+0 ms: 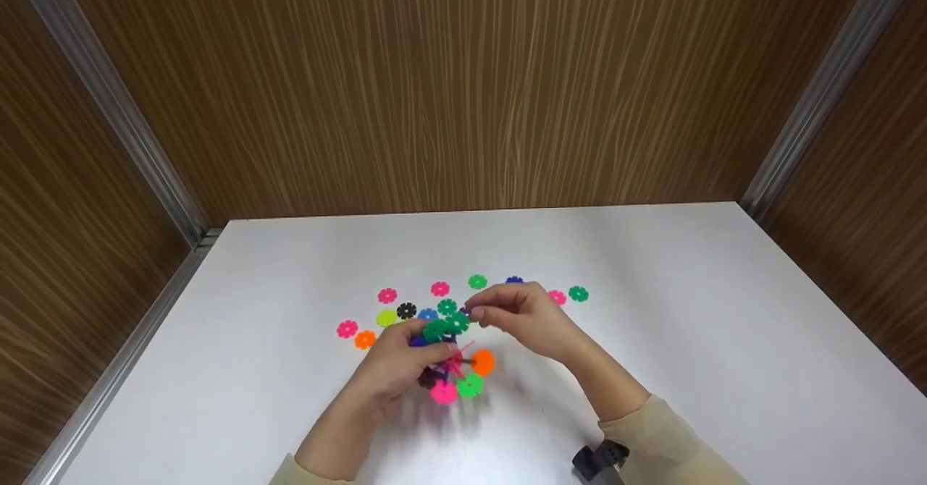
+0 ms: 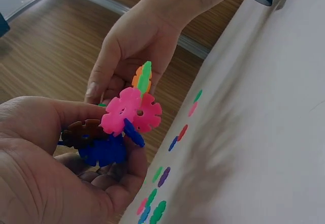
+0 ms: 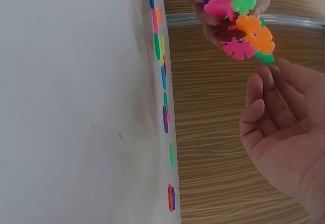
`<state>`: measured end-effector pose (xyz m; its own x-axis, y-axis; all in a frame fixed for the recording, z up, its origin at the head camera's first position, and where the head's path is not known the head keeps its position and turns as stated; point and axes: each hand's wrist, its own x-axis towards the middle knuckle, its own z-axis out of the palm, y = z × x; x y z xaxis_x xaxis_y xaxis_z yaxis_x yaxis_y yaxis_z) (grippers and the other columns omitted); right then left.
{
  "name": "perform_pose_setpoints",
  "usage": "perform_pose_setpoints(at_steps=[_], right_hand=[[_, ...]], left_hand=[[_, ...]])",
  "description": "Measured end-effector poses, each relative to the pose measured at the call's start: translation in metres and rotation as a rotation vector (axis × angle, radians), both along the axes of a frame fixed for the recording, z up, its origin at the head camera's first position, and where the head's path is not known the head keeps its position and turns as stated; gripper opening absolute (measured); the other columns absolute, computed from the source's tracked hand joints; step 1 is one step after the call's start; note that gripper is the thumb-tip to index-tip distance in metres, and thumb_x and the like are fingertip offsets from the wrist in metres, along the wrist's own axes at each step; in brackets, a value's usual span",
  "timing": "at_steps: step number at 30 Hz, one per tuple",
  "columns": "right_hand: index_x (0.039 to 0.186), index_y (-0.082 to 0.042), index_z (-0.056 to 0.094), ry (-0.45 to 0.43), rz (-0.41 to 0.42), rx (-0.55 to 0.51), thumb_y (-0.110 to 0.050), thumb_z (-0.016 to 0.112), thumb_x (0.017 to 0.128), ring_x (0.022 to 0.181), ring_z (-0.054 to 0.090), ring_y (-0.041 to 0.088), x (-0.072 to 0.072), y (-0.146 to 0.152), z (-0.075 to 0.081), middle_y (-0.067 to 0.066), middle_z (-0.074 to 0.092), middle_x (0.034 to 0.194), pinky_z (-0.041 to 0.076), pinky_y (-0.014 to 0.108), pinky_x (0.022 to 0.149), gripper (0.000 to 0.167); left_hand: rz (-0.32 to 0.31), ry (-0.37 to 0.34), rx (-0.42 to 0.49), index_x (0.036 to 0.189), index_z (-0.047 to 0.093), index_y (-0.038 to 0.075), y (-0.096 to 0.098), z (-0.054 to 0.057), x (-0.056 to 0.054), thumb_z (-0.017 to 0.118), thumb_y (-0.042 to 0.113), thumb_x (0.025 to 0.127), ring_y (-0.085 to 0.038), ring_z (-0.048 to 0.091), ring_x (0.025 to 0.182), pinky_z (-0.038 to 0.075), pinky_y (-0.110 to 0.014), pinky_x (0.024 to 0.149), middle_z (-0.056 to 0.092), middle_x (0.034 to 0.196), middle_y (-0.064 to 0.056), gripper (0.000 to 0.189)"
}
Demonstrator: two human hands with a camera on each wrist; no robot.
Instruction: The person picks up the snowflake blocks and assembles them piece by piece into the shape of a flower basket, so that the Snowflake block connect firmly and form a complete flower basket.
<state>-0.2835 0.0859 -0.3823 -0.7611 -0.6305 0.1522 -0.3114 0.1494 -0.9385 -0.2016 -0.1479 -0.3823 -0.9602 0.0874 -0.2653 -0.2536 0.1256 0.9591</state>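
Note:
My left hand (image 1: 397, 365) grips a cluster of interlocked notched plastic discs (image 2: 121, 111), held up above the white table. Pink, blue, brown, orange and green discs jut out of it at various angles. Two dark green discs (image 1: 456, 322) stick out on its far side, by the left thumb. Close beside them is my right hand (image 1: 534, 324), its fingers loosely bent and thumb near the index finger. In the right wrist view, its fingertips (image 3: 266, 74) are just short of a green disc (image 3: 264, 57), with nothing visible between them.
Loose discs lie scattered on the white table (image 1: 652, 268) beyond the hands, among them a black disc (image 1: 406, 310), a yellow disc (image 1: 386, 318) and an orange disc (image 1: 365, 339). Wood-grain panels (image 1: 463, 87) enclose the back and sides.

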Motion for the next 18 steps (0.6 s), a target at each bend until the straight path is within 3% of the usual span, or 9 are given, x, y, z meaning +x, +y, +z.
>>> perform_pose_setpoints(at_steps=[4,8,12,18], right_hand=[[0.122,-0.004,0.077,-0.020,-0.043,0.019,-0.015,0.069,0.105,0.112,0.070,0.042,-0.013,-0.007,-0.006,0.021,0.075,0.117,0.058,0.033,0.098,0.022],[0.121,-0.004,0.078,-0.020,-0.088,0.132,-0.013,0.071,0.103,0.109,0.071,0.034,-0.027,-0.018,-0.019,0.010,0.077,0.113,0.057,0.033,0.097,0.021],[0.121,-0.007,0.078,-0.010,-0.157,0.239,-0.008,0.074,0.100,0.103,0.068,0.022,-0.039,-0.025,-0.031,0.003,0.076,0.115,0.056,0.037,0.096,0.022],[0.124,-0.013,0.078,0.052,-0.192,0.381,-0.002,0.079,0.094,0.102,0.065,0.022,-0.047,-0.030,-0.043,0.002,0.073,0.114,0.057,0.039,0.098,0.032]], left_hand=[[0.111,0.009,0.015,0.133,0.067,0.003,-0.016,0.012,-0.004,0.081,0.024,0.096,-0.028,0.065,0.090,0.057,-0.031,0.076,0.067,0.113,-0.016,0.045],[0.215,0.035,0.030,0.135,0.066,0.002,-0.032,0.019,-0.006,0.081,0.022,0.097,-0.027,0.067,0.087,0.058,-0.028,0.076,0.069,0.110,-0.016,0.045],[0.242,0.059,0.034,0.136,0.066,0.003,-0.038,0.022,-0.006,0.080,0.021,0.096,-0.026,0.067,0.085,0.058,-0.028,0.075,0.069,0.109,-0.016,0.046],[0.245,0.074,0.056,0.136,0.066,0.001,-0.035,0.022,-0.005,0.080,0.020,0.097,-0.027,0.066,0.086,0.058,-0.029,0.075,0.069,0.110,-0.017,0.045]])
